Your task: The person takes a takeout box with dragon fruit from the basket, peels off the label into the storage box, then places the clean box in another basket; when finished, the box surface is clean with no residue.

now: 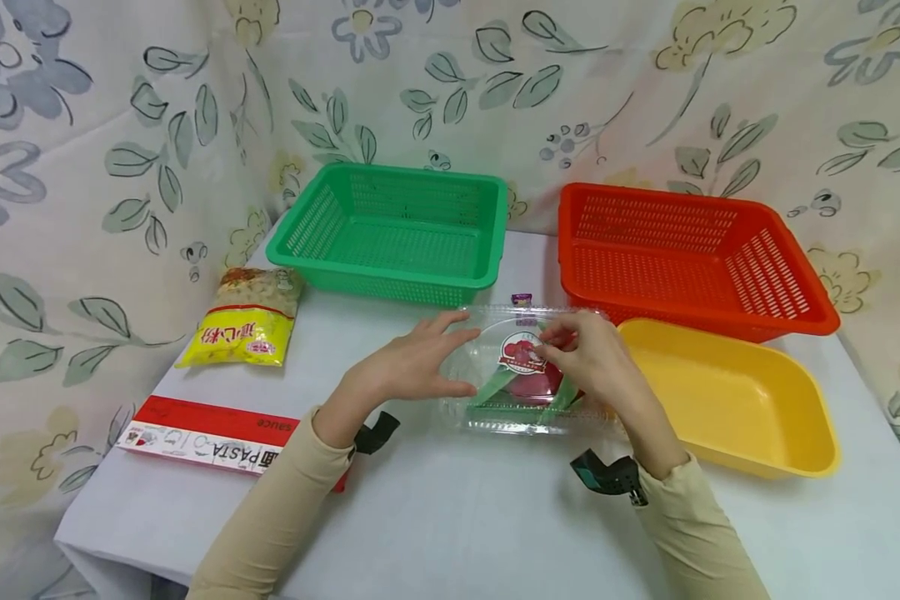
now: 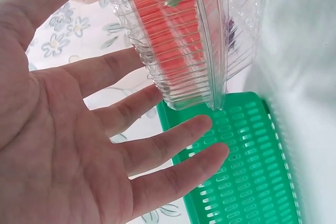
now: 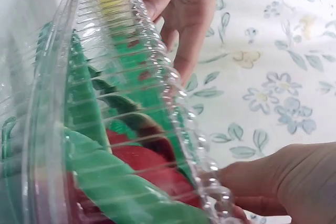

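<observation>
A clear plastic clamshell box [image 1: 461,417] lies on the white table in front of me, with a round red-and-white label [image 1: 522,353] on its lid. Through its ribbed wall show green leaf-like pieces [image 3: 121,177] and something red [image 3: 152,166]. My left hand [image 1: 420,358] is spread at the box's left side, fingers fairly straight; in the left wrist view its fingertips lie close to the wall. Over the lid, my right hand [image 1: 596,350] has bent fingers, thumb near the label; whether it pinches anything is hidden.
Behind stand a green basket [image 1: 390,287] and a red basket [image 1: 690,312]. A yellow tub [image 1: 735,400] is right of the box. On the left lie a yellow bag [image 1: 243,329] and a red-and-white pasta box [image 1: 217,437]. A small purple packet [image 1: 521,298] lies behind the clamshell.
</observation>
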Demonstrator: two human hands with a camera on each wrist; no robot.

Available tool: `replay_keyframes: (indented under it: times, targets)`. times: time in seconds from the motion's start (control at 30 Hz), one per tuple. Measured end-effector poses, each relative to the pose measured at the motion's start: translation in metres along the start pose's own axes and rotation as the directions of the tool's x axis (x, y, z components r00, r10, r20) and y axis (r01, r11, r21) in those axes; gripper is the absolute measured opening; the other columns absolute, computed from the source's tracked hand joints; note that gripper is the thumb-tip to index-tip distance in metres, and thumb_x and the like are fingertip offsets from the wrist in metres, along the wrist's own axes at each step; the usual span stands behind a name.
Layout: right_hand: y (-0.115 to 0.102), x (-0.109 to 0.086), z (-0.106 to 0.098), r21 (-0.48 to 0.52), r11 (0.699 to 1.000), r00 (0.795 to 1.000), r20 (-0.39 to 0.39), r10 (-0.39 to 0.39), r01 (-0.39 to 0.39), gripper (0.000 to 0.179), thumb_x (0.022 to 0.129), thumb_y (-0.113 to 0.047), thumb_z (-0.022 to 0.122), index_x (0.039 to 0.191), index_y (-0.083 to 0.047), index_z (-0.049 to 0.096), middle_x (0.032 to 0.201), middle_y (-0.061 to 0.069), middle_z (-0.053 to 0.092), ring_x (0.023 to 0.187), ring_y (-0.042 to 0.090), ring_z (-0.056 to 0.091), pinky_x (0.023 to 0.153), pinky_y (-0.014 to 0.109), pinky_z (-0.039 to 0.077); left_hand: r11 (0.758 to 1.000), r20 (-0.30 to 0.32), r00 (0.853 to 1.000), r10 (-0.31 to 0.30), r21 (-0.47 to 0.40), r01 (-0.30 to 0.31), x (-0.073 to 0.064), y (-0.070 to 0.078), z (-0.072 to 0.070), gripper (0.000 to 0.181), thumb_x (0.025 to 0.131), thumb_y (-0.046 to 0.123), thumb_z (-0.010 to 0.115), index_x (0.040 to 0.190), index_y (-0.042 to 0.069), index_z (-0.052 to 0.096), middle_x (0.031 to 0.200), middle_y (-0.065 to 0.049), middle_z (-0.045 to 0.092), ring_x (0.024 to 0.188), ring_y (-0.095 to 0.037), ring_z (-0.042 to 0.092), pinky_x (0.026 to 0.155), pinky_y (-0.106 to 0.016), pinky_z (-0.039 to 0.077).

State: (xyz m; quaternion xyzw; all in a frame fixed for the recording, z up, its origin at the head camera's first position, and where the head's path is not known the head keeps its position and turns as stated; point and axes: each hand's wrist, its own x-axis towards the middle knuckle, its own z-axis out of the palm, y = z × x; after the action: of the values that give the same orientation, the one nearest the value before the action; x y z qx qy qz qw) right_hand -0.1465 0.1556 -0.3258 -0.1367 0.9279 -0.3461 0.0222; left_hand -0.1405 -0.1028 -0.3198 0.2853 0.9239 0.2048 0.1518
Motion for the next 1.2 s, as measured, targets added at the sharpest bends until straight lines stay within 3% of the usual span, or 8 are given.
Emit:
replay_keyframes:
  times: [0.17, 0.47, 0.63, 0.87, 1.2]
  targets:
    - [-0.001, 0.000, 0.002, -0.010, 1.000, 1.000, -0.029, 0.005, -0.006, 0.007, 0.089, -0.011, 0.073, 0.089, -0.004, 0.072, 0.083, 0.009, 0.065, 0.076, 0.025, 0.052, 0.065, 0.033, 0.044, 1.000, 0.003, 1.000, 0.000, 0.005, 0.000, 0.000, 0.000, -0.001, 0.078, 0.089, 0.042, 0.072, 0.152, 0.011, 0.039, 0.161, -0.010, 0.021, 0.143, -0.038, 0.028, 0.099, -0.055, 0.044]
    - [-0.001, 0.002, -0.001, 0.031, 0.999, 1.000, 0.024, -0.011, 0.010, 0.006, 0.090, -0.009, 0.070, 0.091, -0.003, 0.068, 0.085, 0.010, 0.063, 0.074, 0.024, 0.052, 0.063, 0.033, 0.046, 0.999, 0.031, 0.999, -0.027, 0.027, 0.027, -0.001, 0.000, -0.002, 0.079, 0.091, 0.044, 0.069, 0.154, 0.014, 0.034, 0.163, -0.008, 0.016, 0.142, -0.041, 0.028, 0.095, -0.057, 0.046]
    - [-0.002, -0.001, -0.003, 0.073, 0.997, 0.998, 0.063, -0.014, 0.010, 0.005, 0.091, -0.006, 0.067, 0.093, -0.002, 0.064, 0.082, 0.010, 0.058, 0.068, 0.023, 0.050, 0.055, 0.028, 0.044, 0.999, 0.042, 0.999, -0.025, 0.036, 0.024, -0.001, -0.001, -0.002, 0.079, 0.091, 0.044, 0.068, 0.155, 0.015, 0.033, 0.163, -0.007, 0.015, 0.142, -0.042, 0.030, 0.091, -0.057, 0.048]
    - [0.003, 0.001, -0.005, 0.157, 0.983, 0.989, 0.099, -0.112, 0.096, 0.004, 0.093, 0.000, 0.064, 0.091, 0.001, 0.060, 0.080, 0.010, 0.054, 0.067, 0.023, 0.046, 0.055, 0.024, 0.040, 0.998, 0.056, 0.998, -0.031, 0.056, 0.028, -0.002, 0.001, -0.002, 0.079, 0.092, 0.045, 0.068, 0.156, 0.015, 0.031, 0.164, -0.006, 0.013, 0.139, -0.043, 0.033, 0.081, -0.050, 0.053]
    - [0.009, 0.001, -0.010, 0.248, 0.968, 0.982, 0.169, -0.083, 0.039, 0.006, 0.096, -0.004, 0.061, 0.095, 0.002, 0.059, 0.081, 0.012, 0.053, 0.061, 0.022, 0.048, 0.053, 0.025, 0.042, 0.998, 0.068, 0.997, -0.030, 0.059, 0.026, -0.002, 0.001, -0.003, 0.079, 0.092, 0.045, 0.066, 0.156, 0.017, 0.030, 0.164, -0.005, 0.012, 0.139, -0.042, 0.034, 0.083, -0.052, 0.052]
